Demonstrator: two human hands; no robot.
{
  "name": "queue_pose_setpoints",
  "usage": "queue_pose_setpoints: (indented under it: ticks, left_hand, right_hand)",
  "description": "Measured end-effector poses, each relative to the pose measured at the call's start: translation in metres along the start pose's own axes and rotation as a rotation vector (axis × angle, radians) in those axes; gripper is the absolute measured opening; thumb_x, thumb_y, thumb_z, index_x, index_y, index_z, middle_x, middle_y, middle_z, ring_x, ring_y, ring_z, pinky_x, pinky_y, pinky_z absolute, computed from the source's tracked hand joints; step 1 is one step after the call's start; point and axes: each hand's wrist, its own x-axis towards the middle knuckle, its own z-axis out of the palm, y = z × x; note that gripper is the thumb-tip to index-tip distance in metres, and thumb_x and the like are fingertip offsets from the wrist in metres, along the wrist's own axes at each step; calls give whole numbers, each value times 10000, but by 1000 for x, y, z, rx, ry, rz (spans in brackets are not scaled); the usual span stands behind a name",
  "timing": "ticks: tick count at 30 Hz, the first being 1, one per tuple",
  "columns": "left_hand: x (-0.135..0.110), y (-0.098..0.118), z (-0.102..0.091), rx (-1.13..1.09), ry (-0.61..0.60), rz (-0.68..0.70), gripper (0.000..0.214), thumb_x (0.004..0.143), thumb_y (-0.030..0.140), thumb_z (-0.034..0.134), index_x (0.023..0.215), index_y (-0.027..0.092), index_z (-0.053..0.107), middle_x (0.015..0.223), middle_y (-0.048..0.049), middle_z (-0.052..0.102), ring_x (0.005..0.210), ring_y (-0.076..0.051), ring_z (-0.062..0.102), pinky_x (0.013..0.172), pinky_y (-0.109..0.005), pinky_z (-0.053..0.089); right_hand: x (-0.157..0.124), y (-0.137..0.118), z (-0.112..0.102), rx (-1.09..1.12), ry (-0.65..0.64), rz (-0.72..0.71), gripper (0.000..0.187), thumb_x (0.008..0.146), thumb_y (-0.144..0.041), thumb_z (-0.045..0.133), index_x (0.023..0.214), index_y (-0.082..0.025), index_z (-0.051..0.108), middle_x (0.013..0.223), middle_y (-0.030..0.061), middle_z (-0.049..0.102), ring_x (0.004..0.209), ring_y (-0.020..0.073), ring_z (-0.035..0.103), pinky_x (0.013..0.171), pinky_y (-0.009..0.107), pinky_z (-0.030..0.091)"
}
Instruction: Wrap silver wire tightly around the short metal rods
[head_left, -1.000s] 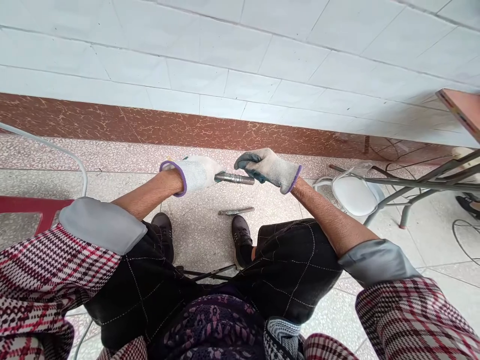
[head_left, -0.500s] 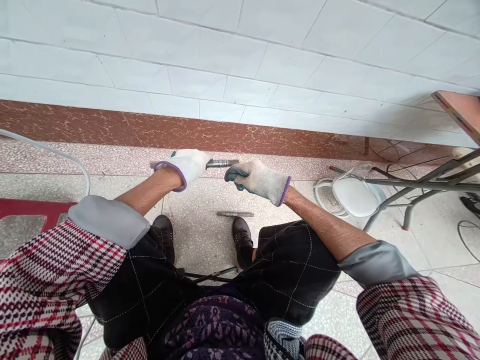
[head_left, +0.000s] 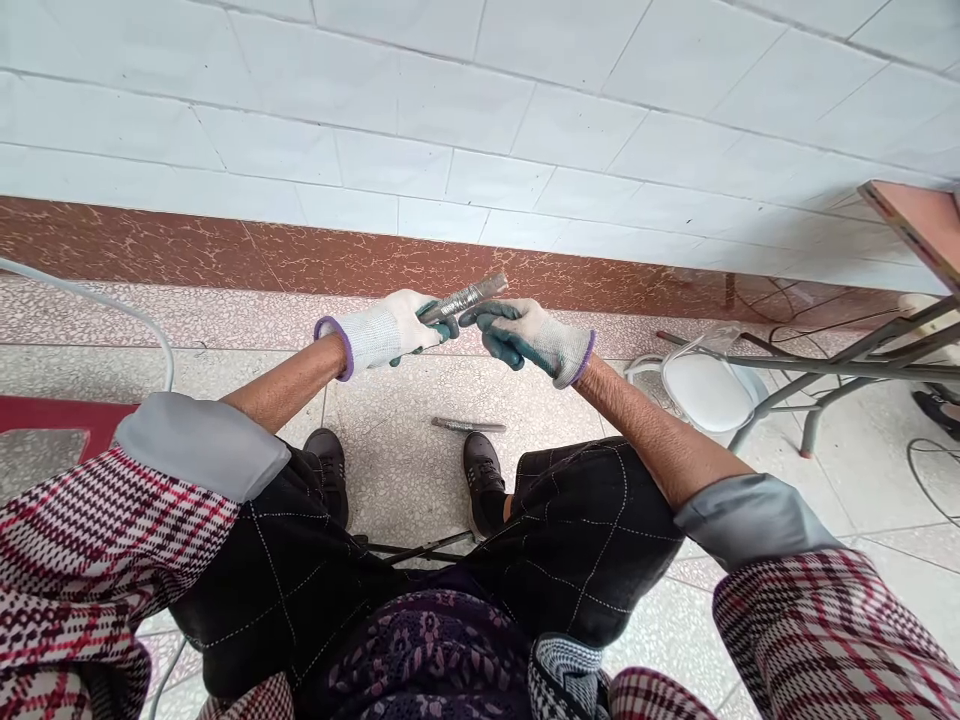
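Observation:
My left hand (head_left: 401,328), in a white knit glove with a dark green palm and purple cuff, is closed around a rod with silver wire wound on it (head_left: 474,295). The rod slants up to the right, its far end bare; its near end is hidden by the glove. Close by its right side is my right hand (head_left: 534,338), gloved alike. Its fingers are bent together, the forefinger reaching toward the wound part; anything in them is too small to make out. A second wire-wound rod (head_left: 468,425) lies on the floor by my right shoe (head_left: 484,462).
A white tiled wall (head_left: 465,100) with a brown skirting (head_left: 322,250) stands ahead. A red stool (head_left: 97,425) and a pale hose (head_left: 112,297) are on the left. Rightward are a white round-lidded container (head_left: 709,393) and a metal-legged table (head_left: 919,215).
The rod has swung from level to slanting, its right end raised. My left hand has turned, showing its fingers. The right hand has shifted slightly right, its forefinger more stretched.

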Motion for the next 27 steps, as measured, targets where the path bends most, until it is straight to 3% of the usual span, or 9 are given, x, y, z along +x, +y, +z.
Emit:
queue_pose_setpoints:
  ticks: [5, 7, 9, 11, 13, 19, 27]
  left_hand:
    - [-1, 5, 3, -220, 73, 13, 449, 985, 339, 644, 1401, 180, 694, 738, -32, 556, 560, -118, 438, 524, -278, 416]
    - [-3, 9, 3, -273, 82, 20, 500, 999, 317, 646, 1485, 200, 633, 713, -9, 521, 554, -113, 422, 521, -273, 418]
    - [-6, 13, 3, -350, 52, 27, 502, 1018, 277, 630, 1514, 205, 595, 685, 21, 471, 538, -99, 393, 507, -260, 411]
    - [-8, 17, 1, -454, 36, 25, 409, 1034, 223, 590, 1440, 183, 621, 667, 42, 429, 528, -84, 372, 482, -239, 388]
    - [-9, 19, 0, -530, 42, 22, 301, 1036, 176, 563, 1323, 159, 651, 676, 47, 436, 531, -71, 370, 464, -222, 368]
    - [-8, 20, -1, -531, 63, -21, 217, 1033, 124, 547, 1220, 143, 656, 660, 48, 451, 529, -65, 363, 448, -221, 352]
    - [-7, 17, -1, -487, 83, 22, 228, 988, 115, 630, 1207, 123, 693, 693, 28, 495, 527, -72, 408, 441, -236, 377]
  right_hand:
    - [1, 0, -1, 157, -38, -21, 97, 943, -218, 591, 974, -147, 649, 513, -77, 459, 374, 65, 294, 337, 194, 211]
    - [3, 6, -1, 180, -57, -15, 96, 959, -218, 595, 976, -141, 650, 533, -59, 507, 378, 69, 341, 340, 192, 238]
    - [6, 14, -2, 217, -65, -26, 106, 978, -226, 615, 998, -132, 659, 614, -6, 618, 428, 90, 482, 378, 198, 366]
    - [10, 22, -2, 298, -52, -37, 136, 986, -252, 659, 1038, -126, 666, 781, 67, 728, 575, 131, 651, 524, 238, 543]
    - [14, 27, -4, 385, -13, -21, 191, 978, -261, 700, 1107, -124, 668, 930, 111, 770, 725, 165, 732, 684, 291, 625]
    - [20, 27, -10, 473, 34, 119, 453, 795, 59, 637, 1212, -116, 631, 986, 103, 776, 807, 179, 753, 728, 292, 636]
    - [18, 22, -10, 463, -11, 150, 549, 722, 87, 597, 1232, -114, 619, 991, 110, 781, 828, 204, 772, 751, 323, 648]
